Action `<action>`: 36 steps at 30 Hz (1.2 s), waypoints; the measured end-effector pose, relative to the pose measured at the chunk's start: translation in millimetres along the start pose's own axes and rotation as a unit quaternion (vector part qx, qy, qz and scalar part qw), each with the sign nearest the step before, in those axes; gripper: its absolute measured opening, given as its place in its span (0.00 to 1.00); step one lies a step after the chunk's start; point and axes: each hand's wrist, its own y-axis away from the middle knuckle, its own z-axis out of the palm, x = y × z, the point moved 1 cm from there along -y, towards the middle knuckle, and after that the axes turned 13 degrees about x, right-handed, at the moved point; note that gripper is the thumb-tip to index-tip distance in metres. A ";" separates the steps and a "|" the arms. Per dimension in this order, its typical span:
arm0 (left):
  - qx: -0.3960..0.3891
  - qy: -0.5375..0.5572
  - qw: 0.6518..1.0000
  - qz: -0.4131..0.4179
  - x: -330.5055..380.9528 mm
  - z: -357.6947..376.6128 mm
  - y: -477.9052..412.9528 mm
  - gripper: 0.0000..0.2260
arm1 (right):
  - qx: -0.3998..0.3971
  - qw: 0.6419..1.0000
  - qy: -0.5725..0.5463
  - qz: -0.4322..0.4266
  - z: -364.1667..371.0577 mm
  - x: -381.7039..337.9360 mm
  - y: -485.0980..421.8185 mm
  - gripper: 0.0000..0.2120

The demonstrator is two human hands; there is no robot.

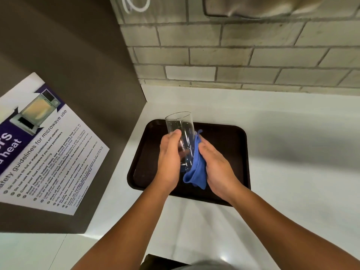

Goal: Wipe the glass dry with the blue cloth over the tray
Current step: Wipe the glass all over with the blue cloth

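The glass [180, 133], clear and tall, is up off the surface, tilted with its open mouth pointing away toward the wall, held directly over the tray [229, 145]. The left hand [169, 162] wraps around its lower half, thumb laid along the near side, fingers curled round the far side and showing through the glass. Against the right flank of the glass sits the blue cloth [196, 168], pinned there by the right hand [216, 166], palm pressing inward, a loose fold of cloth drooping below the fingers. The tray is dark brown, rounded at the corners, bare apart from what hangs above it, and lies flat on a pale white countertop [292, 152] that carries soft reflections. Behind it runs a wall of grey brick-pattern tiles [233, 55]. On the left stands a brown panel [78, 75] with a microwave safety poster [48, 149] stuck to it, and a white cable [134, 5] loops at the top edge
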 end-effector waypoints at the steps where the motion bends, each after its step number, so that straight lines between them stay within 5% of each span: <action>1: -0.003 0.002 1.000 -0.015 0.2 0.5 0.1 0.35 | -0.018 0.999 0.024 -0.030 0.4 -2.3 2.3 0.17; 7: 0.007 -0.033 0.999 -0.015 4.1 -1.7 6.2 0.50 | -0.063 0.983 0.122 -0.121 1.5 -6.0 6.3 0.21; 14: -0.049 0.014 0.996 -0.071 -5.4 1.1 14.0 0.27 | -0.036 0.990 0.098 -0.098 2.2 -14.4 -11.5 0.21; 20: -0.019 -0.039 0.998 -0.035 -3.9 4.8 11.8 0.27 | -0.015 1.000 -0.009 -0.020 0.0 -12.2 -20.0 0.15; 25: 0.028 -0.055 0.997 -0.042 -4.8 4.8 4.4 0.24 | -0.007 0.999 -0.041 0.024 -3.7 -3.1 -26.5 0.19; 32: -0.051 -0.183 0.982 -0.007 -4.1 11.2 4.8 0.20 | -0.011 0.998 -0.049 0.046 -7.1 3.7 -27.4 0.21; 36: -0.032 -0.212 0.976 0.028 0.0 11.5 1.1 0.28 | -0.016 0.998 -0.049 0.037 -12.8 2.7 -29.2 0.20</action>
